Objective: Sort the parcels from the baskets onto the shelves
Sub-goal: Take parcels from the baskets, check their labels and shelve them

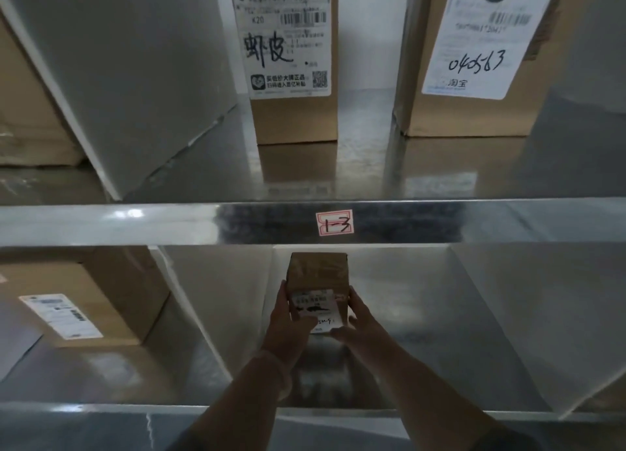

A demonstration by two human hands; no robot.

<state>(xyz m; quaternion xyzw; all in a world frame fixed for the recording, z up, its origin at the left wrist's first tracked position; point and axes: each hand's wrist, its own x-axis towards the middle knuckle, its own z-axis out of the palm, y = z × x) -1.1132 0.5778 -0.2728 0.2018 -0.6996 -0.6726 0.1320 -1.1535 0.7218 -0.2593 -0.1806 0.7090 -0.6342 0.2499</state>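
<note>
Dim, polished steel shelving. Over the lower shelf [440, 349], beneath the 1-3 tag [334, 222], the left hand [288, 315] and right hand [359, 318] hold a small parcel [318, 278]. Their fingers [354, 295] clasp its sides, label outward, probably for easy reading.

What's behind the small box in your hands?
Behind the small box, gripped by the left hand and right hand, only bare metal back wall shows. The stretch straight behind the box is covered, so anything there is unseen.
</note>
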